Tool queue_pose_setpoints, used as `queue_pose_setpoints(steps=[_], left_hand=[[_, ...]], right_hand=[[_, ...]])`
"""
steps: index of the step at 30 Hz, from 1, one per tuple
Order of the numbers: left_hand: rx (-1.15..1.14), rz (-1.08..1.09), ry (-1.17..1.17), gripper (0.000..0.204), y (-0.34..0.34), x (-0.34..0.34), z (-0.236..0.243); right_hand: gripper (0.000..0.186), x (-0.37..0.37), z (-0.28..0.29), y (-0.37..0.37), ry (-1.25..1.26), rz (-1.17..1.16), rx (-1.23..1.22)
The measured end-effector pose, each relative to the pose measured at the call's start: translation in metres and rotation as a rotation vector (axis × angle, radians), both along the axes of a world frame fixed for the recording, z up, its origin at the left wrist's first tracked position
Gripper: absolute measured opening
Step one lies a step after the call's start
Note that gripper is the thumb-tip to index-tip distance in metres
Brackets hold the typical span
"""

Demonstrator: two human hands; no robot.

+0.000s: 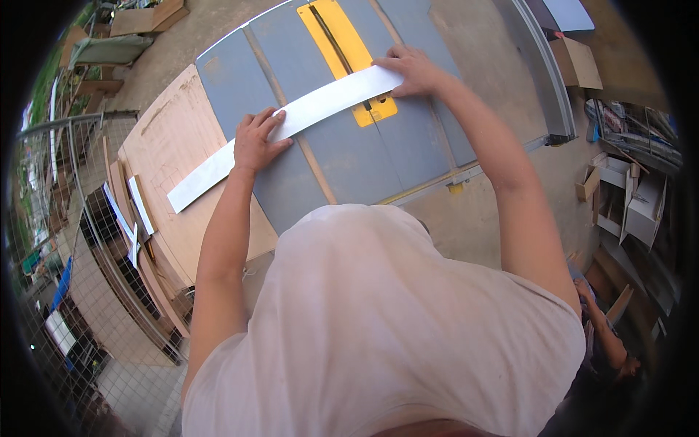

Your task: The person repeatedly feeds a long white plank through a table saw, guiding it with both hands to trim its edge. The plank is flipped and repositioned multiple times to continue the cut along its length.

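A long white board (331,100) lies slantwise across the grey top of a table saw (240,73). Its left end rests over a pale wooden panel, and its right part crosses the saw's yellow insert plate (328,33). My left hand (256,140) grips the board near its middle, fingers over the top and thumb at the near edge. Around the right end, my right hand (416,71) is closed, just right of the yellow plate. A dark slot runs along that plate; whether the blade stands up in it I cannot tell.
The wooden panel (178,116) adjoins the saw's left side. A metal rail (542,65) stands at the right. Wood strips (142,204) and a wire mesh fence (80,240) are on the left. Cabinet pieces (644,207) and another person (608,331) are at the right.
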State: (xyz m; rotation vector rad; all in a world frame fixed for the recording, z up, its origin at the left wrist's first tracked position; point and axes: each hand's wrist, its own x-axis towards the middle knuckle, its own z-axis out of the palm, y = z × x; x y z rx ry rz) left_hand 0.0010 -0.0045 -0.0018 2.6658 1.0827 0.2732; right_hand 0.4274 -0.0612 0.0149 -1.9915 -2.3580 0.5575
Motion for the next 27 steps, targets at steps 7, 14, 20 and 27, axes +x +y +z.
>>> queue_pose_setpoints(steps=[7,14,20,27], left_hand=[[-0.001,0.014,-0.010,0.068,-0.0004,-0.0002,-0.0030],[-0.020,0.031,0.001,0.067,0.0028,-0.0025,-0.0095],[-0.012,0.029,0.008,0.067,0.0042,-0.0017,-0.0082],[0.005,0.050,0.027,0.066,0.0043,-0.0012,-0.0080]], right_hand=[[0.077,-0.0036,0.0065,-0.0006,0.021,-0.022,-0.029],[0.078,-0.0067,0.0029,-0.0001,-0.024,-0.044,-0.017],[0.080,-0.0037,0.0038,0.0017,-0.001,-0.036,-0.018],[0.081,-0.0074,0.0020,0.0026,-0.012,-0.084,-0.037]])
